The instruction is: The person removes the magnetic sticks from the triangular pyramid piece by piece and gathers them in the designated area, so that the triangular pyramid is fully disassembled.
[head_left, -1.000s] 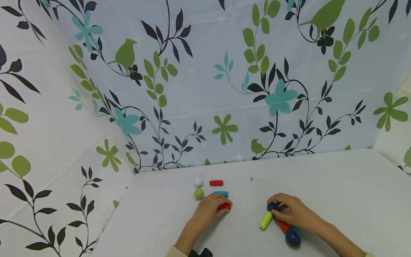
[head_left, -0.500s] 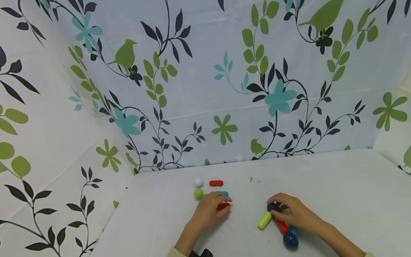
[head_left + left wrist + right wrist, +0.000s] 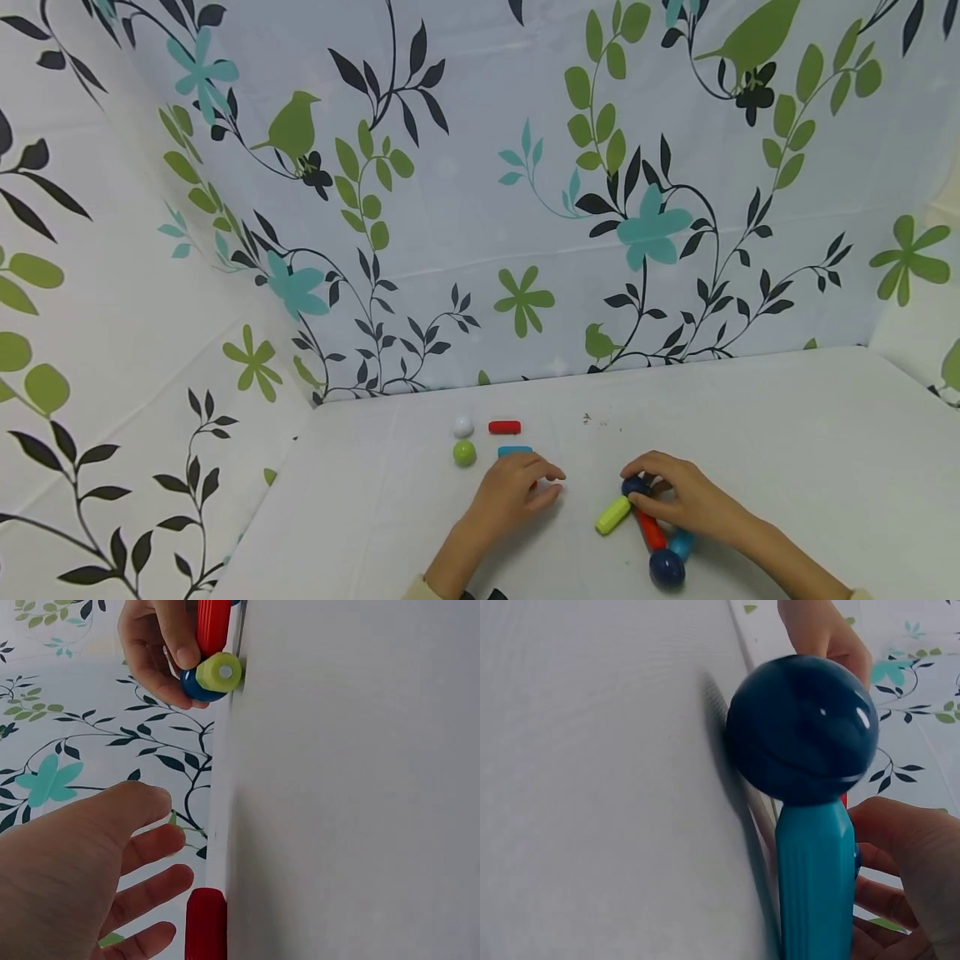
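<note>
My right hand (image 3: 686,493) pinches a dark blue ball (image 3: 635,486) of a magnetic building set. A yellow-green rod (image 3: 612,515) and a red rod (image 3: 651,530) join this ball. At the red rod's near end is a second dark blue ball (image 3: 667,568), from which a light blue rod (image 3: 816,881) extends. My left hand (image 3: 516,493) holds nothing, its fingers spread and slightly bent above the table. Close to its fingertips in the left wrist view lies a loose red rod (image 3: 205,924), which the hand hides in the head view.
Beyond my left hand lie a blue rod (image 3: 515,451), another red rod (image 3: 505,427), a green ball (image 3: 464,453) and a white ball (image 3: 463,427). A leaf-patterned cloth (image 3: 450,208) hangs behind the white table (image 3: 787,433).
My left hand has come off the loose red rod and shifted right. The joined piece's near end has swung left, while my right hand keeps its pinch on the far ball.
</note>
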Action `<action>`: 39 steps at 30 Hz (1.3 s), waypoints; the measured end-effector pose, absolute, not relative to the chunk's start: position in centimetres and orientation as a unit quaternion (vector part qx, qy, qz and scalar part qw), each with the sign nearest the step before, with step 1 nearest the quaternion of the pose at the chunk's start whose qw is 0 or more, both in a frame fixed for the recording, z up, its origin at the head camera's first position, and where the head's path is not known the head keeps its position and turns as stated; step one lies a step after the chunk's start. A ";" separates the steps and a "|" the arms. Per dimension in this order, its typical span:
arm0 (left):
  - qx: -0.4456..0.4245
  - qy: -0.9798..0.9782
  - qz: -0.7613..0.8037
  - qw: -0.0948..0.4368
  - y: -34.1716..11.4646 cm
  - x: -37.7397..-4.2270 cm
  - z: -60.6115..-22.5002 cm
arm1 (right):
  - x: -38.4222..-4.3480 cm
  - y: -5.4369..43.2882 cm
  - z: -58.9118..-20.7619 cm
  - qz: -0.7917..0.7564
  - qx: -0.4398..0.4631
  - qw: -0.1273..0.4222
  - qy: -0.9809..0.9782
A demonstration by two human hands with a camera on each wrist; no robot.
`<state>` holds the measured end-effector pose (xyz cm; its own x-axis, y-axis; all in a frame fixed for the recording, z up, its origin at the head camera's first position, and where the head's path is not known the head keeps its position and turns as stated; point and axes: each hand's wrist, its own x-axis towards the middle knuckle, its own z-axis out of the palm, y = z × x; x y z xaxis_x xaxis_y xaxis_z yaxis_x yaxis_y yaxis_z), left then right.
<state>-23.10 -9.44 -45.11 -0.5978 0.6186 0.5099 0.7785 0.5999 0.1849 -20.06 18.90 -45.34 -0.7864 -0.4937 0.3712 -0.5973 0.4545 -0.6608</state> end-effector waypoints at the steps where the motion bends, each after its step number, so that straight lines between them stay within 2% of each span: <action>1: -0.404 -0.871 -0.200 0.197 -9.3 -23.0 -45.1 | -20.0 18.9 -45.3 0.413 0.321 0.064 -0.850; 10: -0.422 -0.873 -0.192 0.152 -7.5 -22.4 -45.2 | -20.0 18.7 -45.6 0.423 0.337 0.068 -0.838; 22: -0.442 -0.874 -0.201 0.026 -5.8 -22.1 -44.9 | -19.9 18.5 -45.8 0.431 0.357 0.075 -0.826; 39: -0.439 -0.866 -0.234 -0.058 -5.2 -21.9 -44.6 | -19.8 18.4 -45.5 0.442 0.368 0.056 -0.816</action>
